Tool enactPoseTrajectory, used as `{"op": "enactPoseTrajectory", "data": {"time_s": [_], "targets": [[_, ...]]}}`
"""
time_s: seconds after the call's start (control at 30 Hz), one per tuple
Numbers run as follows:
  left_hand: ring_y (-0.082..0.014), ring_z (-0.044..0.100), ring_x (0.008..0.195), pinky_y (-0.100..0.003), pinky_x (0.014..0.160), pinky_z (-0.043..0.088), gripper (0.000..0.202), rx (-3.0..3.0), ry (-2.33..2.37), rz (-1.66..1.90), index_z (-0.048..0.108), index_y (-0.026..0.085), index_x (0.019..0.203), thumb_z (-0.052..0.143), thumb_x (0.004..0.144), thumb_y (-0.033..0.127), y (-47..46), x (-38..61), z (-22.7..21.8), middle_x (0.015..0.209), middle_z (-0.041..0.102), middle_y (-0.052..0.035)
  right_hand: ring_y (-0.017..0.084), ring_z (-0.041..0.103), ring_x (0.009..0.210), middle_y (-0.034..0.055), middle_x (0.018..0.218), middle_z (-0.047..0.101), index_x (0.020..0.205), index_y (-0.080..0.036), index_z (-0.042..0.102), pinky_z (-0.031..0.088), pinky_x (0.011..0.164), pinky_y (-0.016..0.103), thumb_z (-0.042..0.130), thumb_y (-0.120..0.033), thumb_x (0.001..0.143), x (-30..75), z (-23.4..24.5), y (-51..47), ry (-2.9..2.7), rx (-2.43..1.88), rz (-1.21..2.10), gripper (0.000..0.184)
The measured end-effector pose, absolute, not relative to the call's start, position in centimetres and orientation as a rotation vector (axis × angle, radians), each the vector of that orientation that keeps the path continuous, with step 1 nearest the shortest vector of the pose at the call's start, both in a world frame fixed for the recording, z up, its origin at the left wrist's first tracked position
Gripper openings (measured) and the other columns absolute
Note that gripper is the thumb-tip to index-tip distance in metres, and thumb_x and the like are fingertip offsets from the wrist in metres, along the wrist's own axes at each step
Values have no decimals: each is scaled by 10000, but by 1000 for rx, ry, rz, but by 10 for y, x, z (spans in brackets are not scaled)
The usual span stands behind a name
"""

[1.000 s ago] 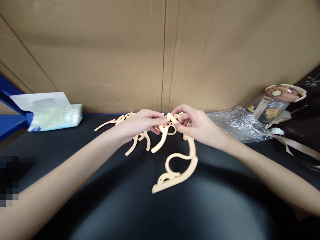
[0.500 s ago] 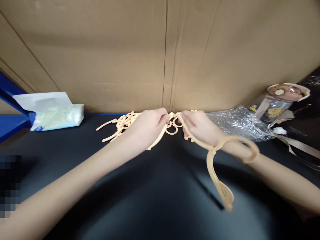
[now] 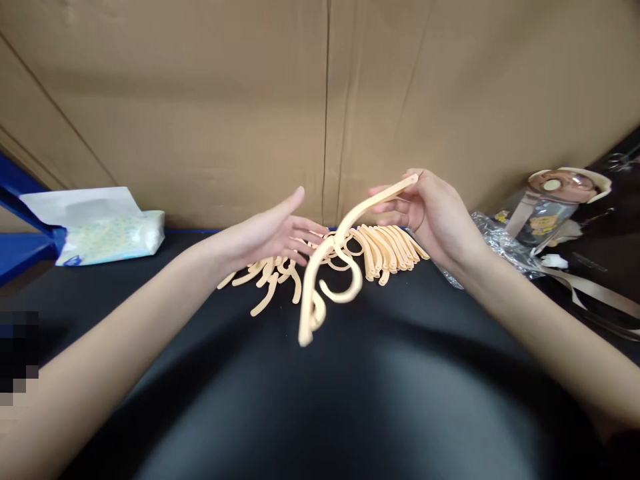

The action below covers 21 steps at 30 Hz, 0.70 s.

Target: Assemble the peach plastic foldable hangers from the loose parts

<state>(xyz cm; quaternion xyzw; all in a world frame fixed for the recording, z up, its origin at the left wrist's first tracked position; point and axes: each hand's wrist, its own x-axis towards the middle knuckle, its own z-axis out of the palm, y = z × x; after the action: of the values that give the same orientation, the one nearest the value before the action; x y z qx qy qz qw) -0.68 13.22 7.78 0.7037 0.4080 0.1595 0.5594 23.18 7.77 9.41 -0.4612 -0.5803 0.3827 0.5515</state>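
A cream plastic clothes hanger (image 3: pixel 345 223) is held up in the air by my right hand (image 3: pixel 440 217), which pinches the end of one of its arms. Its curved hook hangs below the middle, and the other arm slants down toward me. My left hand (image 3: pixel 273 233) has its fingers spread and the thumb raised. It is near the hanger, on its left, and holds nothing. Under and behind it lies a loose heap of similar hangers (image 3: pixel 270 293). Below my right hand, more hangers (image 3: pixel 390 250) lie side by side in a neat row.
A pack of wipes (image 3: pixel 113 237) with a white flap sits at the left by a blue frame (image 3: pixel 30 250). On the right are crinkled clear plastic (image 3: pixel 500 243) and a bottle (image 3: pixel 547 213) with a strap. A cardboard wall (image 3: pixel 200 113) stands behind the black table (image 3: pixel 320 413).
Both hands were close together over the hangers. Now my left hand has opened and moved left, while my right hand has risen and swung the hanger round in front.
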Motion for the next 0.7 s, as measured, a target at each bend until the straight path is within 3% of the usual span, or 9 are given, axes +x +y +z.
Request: {"op": "enactPoseTrajectory", "data": {"time_s": [0.07, 0.17, 0.3, 0.37, 0.43, 0.57, 0.7], "targets": [[-166, 618, 765, -241, 650, 476, 678, 1547, 807, 321, 682, 176, 1094, 362, 856, 725, 118, 4, 83, 1015, 705, -117, 136, 638, 801, 55, 1018, 652, 836, -237, 357, 507, 697, 277, 442, -233, 835, 239, 91, 83, -1504, -1182, 676, 85], [-55, 388, 497, -195, 461, 308, 329, 1620, 856, 323, 696, 177, 944, 635, 836, 481, 105, 13, 87, 725, 614, -9, 172, 591, 749, 52, 885, 640, 826, -215, 452, 438, 665, 301, 505, -185, 771, 249, 89, 88, -1816, -1480, 52, 82], [-34, 263, 450, -210, 426, 186, 284, 1675, 860, 316, 671, 155, 817, 587, 888, 417, 99, 16, 85, 587, 457, 44, 245, 575, 836, 112, 895, 651, 862, -160, 566, 374, 760, 360, 481, -153, 824, 241, 88, 77, -2293, -1582, -644, 93], [-37, 253, 445, -217, 423, 169, 280, 1673, 841, 297, 669, 154, 803, 567, 899, 397, 98, 17, 83, 566, 438, 47, 236, 586, 837, 112, 909, 663, 908, -137, 592, 361, 799, 358, 440, -183, 900, 230, 86, 67, -2583, -1353, -671, 159], [-42, 254, 438, -224, 419, 166, 250, 1654, 823, 284, 665, 155, 764, 567, 887, 349, 97, 18, 82, 547, 443, 43, 199, 591, 761, 77, 857, 670, 914, -141, 602, 356, 744, 325, 378, -176, 951, 220, 84, 58, -2755, -1173, -603, 229], [-49, 248, 425, -229, 419, 176, 299, 1605, 809, 282, 555, 165, 553, 665, 784, 321, 95, 21, 83, 459, 367, 55, 179, 553, 619, 54, 768, 665, 981, -143, 607, 295, 611, 317, 317, -91, 938, 216, 79, 51, -2728, -1110, -779, 298], [-59, 255, 403, -233, 413, 172, 396, 1525, 921, 308, 465, 183, 483, 741, 704, 362, 92, 25, 86, 384, 293, 72, 181, 531, 581, 80, 724, 642, 965, -121, 596, 250, 555, 314, 256, -46, 917, 217, 73, 56, -2689, -1181, -871, 351]]}}
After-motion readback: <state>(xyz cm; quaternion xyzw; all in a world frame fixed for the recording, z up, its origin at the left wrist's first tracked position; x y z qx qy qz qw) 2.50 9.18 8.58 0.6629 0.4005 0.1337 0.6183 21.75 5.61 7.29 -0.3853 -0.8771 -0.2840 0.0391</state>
